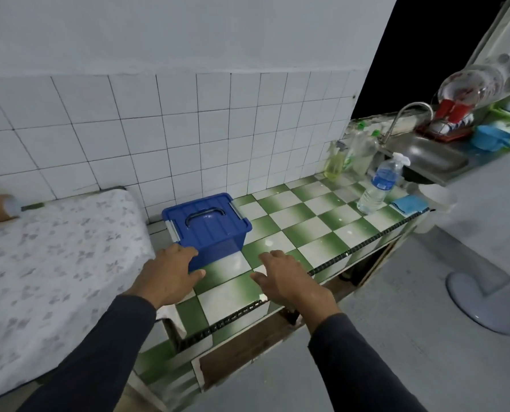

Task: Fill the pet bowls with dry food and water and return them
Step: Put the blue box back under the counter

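Observation:
A blue lidded plastic box (207, 223) with a handle and grey side clips stands on the green-and-white checkered counter (304, 224), against the tiled wall. My left hand (166, 273) reaches out with relaxed fingers; its fingertips are at the box's near left corner. My right hand (286, 276) hovers over the counter to the right of the box, fingers loose, holding nothing. A clear water bottle (380, 185) with a blue label stands further right on the counter. No pet bowl is clearly in view.
A cloth-covered surface (54, 263) lies left of the counter. A folded blue cloth (409, 203), spray bottles (351, 157), a steel sink (432, 159) with tap, and a dish rack (485, 114) are at the far right. A fan base (482, 301) stands on the floor.

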`<move>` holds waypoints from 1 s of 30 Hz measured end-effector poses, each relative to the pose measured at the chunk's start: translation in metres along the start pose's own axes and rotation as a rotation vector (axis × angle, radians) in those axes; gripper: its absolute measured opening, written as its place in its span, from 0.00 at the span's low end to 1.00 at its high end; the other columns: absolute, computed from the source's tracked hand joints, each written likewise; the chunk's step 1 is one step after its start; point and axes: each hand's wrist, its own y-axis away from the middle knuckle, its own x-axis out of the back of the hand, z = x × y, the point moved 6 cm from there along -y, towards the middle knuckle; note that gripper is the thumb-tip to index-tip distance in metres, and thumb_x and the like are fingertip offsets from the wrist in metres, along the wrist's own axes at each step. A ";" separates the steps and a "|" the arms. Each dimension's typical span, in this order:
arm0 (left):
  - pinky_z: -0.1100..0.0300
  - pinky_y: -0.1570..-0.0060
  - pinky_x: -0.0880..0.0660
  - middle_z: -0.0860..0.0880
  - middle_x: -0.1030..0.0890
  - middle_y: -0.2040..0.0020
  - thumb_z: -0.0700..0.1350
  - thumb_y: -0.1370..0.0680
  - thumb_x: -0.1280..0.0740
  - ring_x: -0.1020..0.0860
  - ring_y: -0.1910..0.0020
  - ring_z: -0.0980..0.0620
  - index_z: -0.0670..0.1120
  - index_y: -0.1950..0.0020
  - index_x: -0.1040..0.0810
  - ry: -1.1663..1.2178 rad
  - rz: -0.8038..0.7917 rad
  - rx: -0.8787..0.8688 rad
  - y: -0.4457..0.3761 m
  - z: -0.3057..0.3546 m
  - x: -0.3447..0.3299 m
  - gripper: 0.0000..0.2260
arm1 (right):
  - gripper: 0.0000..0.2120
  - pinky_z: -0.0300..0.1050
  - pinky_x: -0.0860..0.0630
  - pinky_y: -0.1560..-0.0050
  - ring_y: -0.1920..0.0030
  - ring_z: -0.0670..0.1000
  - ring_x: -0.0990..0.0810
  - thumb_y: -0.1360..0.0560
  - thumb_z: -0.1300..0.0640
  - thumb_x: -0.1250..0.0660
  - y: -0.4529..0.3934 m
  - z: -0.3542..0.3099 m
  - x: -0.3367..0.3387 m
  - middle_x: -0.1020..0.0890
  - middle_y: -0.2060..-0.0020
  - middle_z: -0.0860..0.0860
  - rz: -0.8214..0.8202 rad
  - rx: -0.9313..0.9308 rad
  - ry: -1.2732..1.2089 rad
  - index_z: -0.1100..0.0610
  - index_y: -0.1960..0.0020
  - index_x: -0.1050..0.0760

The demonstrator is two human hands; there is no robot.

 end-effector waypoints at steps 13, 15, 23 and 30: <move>0.47 0.30 0.29 0.47 0.32 0.24 0.59 0.18 0.35 0.31 0.27 0.45 0.52 0.21 0.34 0.046 0.035 0.106 -0.091 -0.029 0.013 0.27 | 0.26 0.59 0.32 0.30 0.29 0.60 0.32 0.18 0.41 0.43 -0.130 -0.011 0.018 0.33 0.26 0.56 -0.041 0.106 -0.017 0.53 0.25 0.36; 0.48 0.29 0.30 0.47 0.33 0.24 0.59 0.18 0.35 0.32 0.27 0.45 0.51 0.21 0.34 0.067 0.051 0.121 -0.104 -0.032 0.012 0.27 | 0.26 0.59 0.32 0.30 0.29 0.60 0.32 0.18 0.42 0.42 -0.149 -0.011 0.020 0.33 0.26 0.56 -0.050 0.125 -0.030 0.53 0.25 0.36; 0.50 0.28 0.33 0.46 0.36 0.22 0.57 0.18 0.35 0.34 0.26 0.45 0.49 0.20 0.35 0.164 0.150 0.243 -0.149 -0.042 0.002 0.28 | 0.28 0.59 0.31 0.30 0.29 0.61 0.33 0.18 0.42 0.41 -0.229 0.001 0.022 0.35 0.26 0.57 -0.071 0.229 -0.094 0.53 0.23 0.40; 0.48 0.25 0.35 0.43 0.37 0.20 0.58 0.18 0.35 0.36 0.23 0.43 0.48 0.19 0.37 0.224 0.216 0.366 -0.174 -0.050 -0.020 0.30 | 0.31 0.61 0.29 0.32 0.30 0.62 0.32 0.18 0.41 0.42 -0.285 0.020 0.007 0.37 0.25 0.58 -0.123 0.301 -0.107 0.53 0.21 0.44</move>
